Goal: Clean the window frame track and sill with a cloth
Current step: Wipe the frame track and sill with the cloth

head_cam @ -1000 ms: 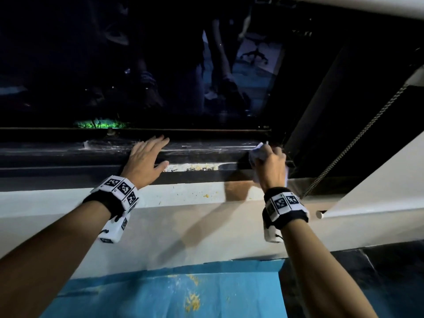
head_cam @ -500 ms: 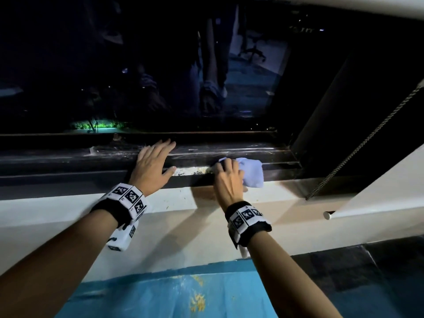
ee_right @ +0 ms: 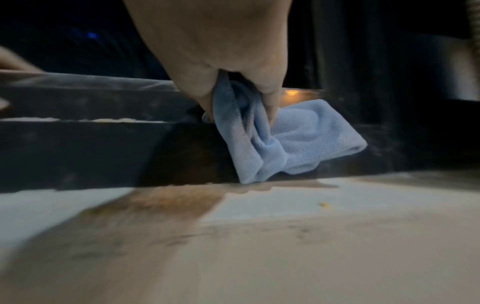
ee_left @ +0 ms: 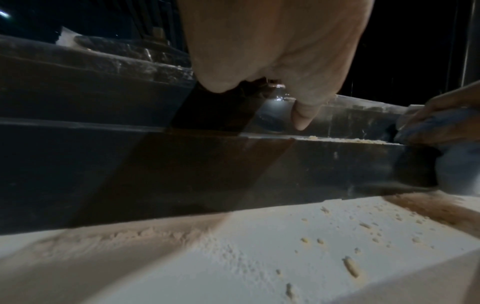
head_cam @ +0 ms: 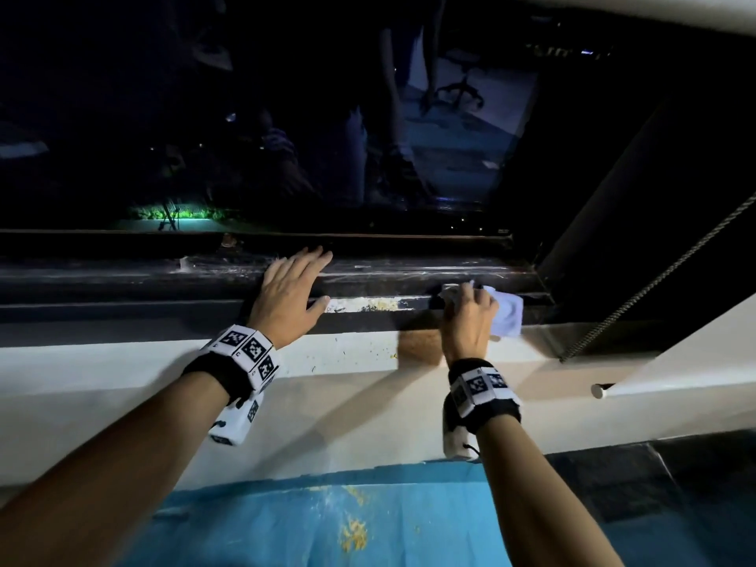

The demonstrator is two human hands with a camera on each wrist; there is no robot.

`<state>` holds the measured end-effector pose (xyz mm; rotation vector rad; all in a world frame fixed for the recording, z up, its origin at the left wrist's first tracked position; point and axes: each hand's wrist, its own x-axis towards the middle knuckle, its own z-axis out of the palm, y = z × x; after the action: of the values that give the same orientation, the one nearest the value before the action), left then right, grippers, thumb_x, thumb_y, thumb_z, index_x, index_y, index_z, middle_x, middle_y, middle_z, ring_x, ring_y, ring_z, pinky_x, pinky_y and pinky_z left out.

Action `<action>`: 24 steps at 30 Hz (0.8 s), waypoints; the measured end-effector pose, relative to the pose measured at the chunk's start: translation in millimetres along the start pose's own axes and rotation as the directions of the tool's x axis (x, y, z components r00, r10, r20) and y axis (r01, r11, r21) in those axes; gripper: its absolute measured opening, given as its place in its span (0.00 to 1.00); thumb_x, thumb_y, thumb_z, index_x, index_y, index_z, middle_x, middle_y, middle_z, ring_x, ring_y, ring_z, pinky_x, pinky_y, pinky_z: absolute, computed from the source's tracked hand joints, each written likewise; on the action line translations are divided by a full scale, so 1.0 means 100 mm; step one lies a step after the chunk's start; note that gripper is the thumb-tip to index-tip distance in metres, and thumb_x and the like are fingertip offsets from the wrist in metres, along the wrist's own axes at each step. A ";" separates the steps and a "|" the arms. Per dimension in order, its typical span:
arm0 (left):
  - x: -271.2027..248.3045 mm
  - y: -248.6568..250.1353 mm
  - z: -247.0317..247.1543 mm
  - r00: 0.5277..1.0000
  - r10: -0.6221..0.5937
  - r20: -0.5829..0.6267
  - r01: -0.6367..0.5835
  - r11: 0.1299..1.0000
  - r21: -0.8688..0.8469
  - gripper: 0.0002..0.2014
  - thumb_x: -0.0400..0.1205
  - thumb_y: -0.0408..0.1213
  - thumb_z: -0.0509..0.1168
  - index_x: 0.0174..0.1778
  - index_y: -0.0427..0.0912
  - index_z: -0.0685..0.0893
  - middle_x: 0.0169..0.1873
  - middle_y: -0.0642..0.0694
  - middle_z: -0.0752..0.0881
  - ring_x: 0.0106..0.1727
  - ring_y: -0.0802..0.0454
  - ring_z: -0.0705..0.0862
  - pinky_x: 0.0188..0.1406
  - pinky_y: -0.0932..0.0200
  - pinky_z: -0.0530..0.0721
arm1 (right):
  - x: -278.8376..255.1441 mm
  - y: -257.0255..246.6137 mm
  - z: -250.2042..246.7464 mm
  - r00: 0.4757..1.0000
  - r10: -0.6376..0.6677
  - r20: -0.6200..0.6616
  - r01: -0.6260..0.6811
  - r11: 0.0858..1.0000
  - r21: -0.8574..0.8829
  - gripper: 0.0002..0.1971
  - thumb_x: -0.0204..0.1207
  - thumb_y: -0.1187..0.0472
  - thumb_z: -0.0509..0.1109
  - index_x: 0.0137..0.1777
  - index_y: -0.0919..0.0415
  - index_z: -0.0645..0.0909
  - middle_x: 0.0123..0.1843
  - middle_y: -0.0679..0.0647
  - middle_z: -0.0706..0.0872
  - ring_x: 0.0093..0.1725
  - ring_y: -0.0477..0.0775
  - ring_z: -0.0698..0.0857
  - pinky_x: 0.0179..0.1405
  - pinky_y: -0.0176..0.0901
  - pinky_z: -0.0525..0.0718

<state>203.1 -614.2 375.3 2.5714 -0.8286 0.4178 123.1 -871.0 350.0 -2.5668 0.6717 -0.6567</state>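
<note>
Holding the cloth (head_cam: 507, 313) bunched in my right hand (head_cam: 468, 317), I press it on the track (head_cam: 368, 304) at 3 o'clock. My left hand (head_cam: 292, 296) lies flat, holding nothing. It looks soft and light, so I grip its middle.

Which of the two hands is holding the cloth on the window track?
The right hand: its fingers pinch the light blue cloth against the dark track. The left hand lies flat on the track, holding nothing.
</note>
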 end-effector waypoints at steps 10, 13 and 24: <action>0.00 -0.01 -0.02 1.000 -0.002 0.011 0.002 1.000 0.002 0.33 0.79 0.43 0.66 0.80 0.49 0.62 0.79 0.49 0.65 0.79 0.51 0.61 0.79 0.52 0.47 | -0.22 -0.45 -0.28 0.961 -0.275 0.014 0.253 0.903 0.347 0.09 0.67 0.64 0.74 0.48 0.59 0.84 0.42 0.59 0.84 0.42 0.56 0.79 0.41 0.35 0.67; 0.00 -0.01 -0.02 1.000 0.001 0.017 0.000 1.000 -0.018 0.32 0.79 0.42 0.66 0.79 0.48 0.63 0.78 0.49 0.65 0.79 0.50 0.62 0.79 0.51 0.48 | -0.03 -0.13 -0.37 0.979 -0.070 -0.193 0.138 0.921 0.363 0.13 0.68 0.69 0.72 0.53 0.66 0.79 0.48 0.63 0.82 0.46 0.60 0.79 0.44 0.34 0.68; 0.00 0.00 -0.01 1.000 0.004 0.013 -0.004 1.000 -0.001 0.33 0.77 0.36 0.65 0.79 0.47 0.62 0.78 0.49 0.65 0.79 0.49 0.61 0.79 0.51 0.48 | -0.26 -0.43 0.12 0.995 -0.099 -0.027 0.100 0.994 0.048 0.16 0.70 0.63 0.59 0.52 0.73 0.77 0.48 0.72 0.80 0.52 0.71 0.76 0.51 0.48 0.63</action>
<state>202.8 -613.3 376.1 2.5745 -0.8384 0.4024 124.5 -819.6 352.5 -2.5634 0.5309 -0.7297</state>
